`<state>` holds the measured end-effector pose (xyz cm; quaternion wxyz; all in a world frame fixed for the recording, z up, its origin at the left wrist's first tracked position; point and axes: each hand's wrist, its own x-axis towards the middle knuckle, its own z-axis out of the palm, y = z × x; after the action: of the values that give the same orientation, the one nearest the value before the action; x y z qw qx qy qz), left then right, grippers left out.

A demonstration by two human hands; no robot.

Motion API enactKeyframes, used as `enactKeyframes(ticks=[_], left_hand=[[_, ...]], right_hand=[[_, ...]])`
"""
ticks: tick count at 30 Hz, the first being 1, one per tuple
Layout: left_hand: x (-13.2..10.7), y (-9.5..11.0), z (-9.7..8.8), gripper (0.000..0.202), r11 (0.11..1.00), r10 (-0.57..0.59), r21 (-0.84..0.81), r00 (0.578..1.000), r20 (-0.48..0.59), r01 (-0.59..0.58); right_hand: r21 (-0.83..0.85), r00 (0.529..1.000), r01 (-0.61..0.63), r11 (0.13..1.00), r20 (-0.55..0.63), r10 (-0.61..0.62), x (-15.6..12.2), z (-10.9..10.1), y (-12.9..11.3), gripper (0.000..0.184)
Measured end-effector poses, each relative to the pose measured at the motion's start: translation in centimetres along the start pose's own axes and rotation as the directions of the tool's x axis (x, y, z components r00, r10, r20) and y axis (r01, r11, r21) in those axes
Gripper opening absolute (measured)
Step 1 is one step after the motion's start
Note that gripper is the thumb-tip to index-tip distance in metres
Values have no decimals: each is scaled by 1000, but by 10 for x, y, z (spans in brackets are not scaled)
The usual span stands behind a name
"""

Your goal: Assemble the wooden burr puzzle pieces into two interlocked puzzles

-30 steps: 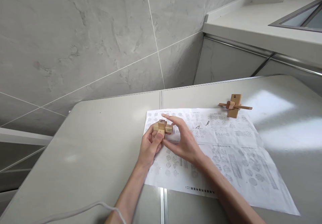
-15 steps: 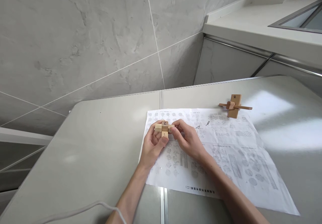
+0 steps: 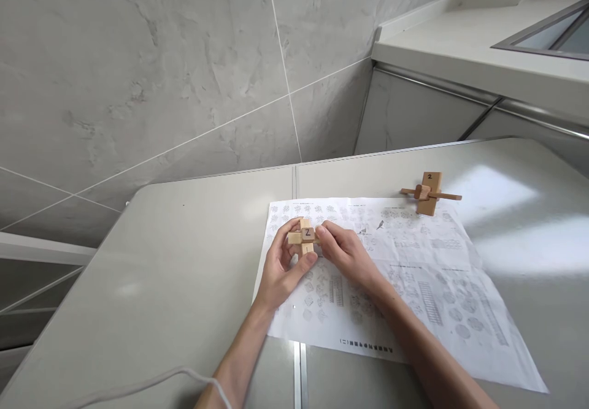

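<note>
Between my two hands is a small wooden interlocking puzzle (image 3: 308,235), a cross of light bars with a darker block marked "2" facing up. My left hand (image 3: 281,272) cups it from the left and below, its thumb on the near bar and fingers around the far side. With thumb and fingers, my right hand (image 3: 345,251) pinches the bar on the right, whose end is mostly hidden. Both hands are above a printed paper sheet (image 3: 381,311) covered with small diagrams.
A second wooden puzzle (image 3: 431,193), also marked "2", stands at the sheet's far right edge. The folding table (image 3: 184,262) has a seam down its middle. A white cable (image 3: 179,371) crosses my left forearm. Behind are a tiled wall (image 3: 184,59) and a counter (image 3: 460,47).
The puzzle has tipped and shifted slightly to the right and nearer, so the "2" block faces up more and a far bar shows. My fingers have moved with it; the second puzzle is unmoved.
</note>
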<state>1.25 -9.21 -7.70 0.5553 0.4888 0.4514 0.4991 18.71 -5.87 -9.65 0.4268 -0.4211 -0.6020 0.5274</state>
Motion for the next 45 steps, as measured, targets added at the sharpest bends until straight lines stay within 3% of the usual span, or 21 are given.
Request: enactKeyframes(ticks=[8, 13, 15, 18, 22, 31, 45], left_hand=[[-4, 1, 3, 61, 976, 101, 191, 995, 8, -100], [-3, -6, 3, 73, 971, 94, 222, 996, -9, -89], [-2, -8, 3, 77, 977, 91, 193, 996, -8, -88], [0, -8, 5, 70, 981, 79, 179, 997, 0, -78], [0, -5, 7, 63, 971, 60, 233, 998, 10, -61], [-2, -3, 5, 47, 948, 47, 312, 998, 44, -58], [-3, -4, 5, 41, 932, 47, 356, 996, 69, -69]], right_hand=[[33, 1000, -24, 999, 14, 24, 1, -6, -9, 55], [260, 997, -73, 963, -7, 77, 2, -7, -6, 56], [426, 989, -105, 899, -54, 141, 4, -9, -3, 56], [679, 951, -103, 727, -147, 271, 9, -15, -1, 54], [836, 903, -22, 548, -218, 370, 14, -28, 2, 46], [901, 869, 89, 425, -279, 408, 14, -45, 5, 41], [928, 828, 212, 306, -337, 449, 13, -51, 7, 24]])
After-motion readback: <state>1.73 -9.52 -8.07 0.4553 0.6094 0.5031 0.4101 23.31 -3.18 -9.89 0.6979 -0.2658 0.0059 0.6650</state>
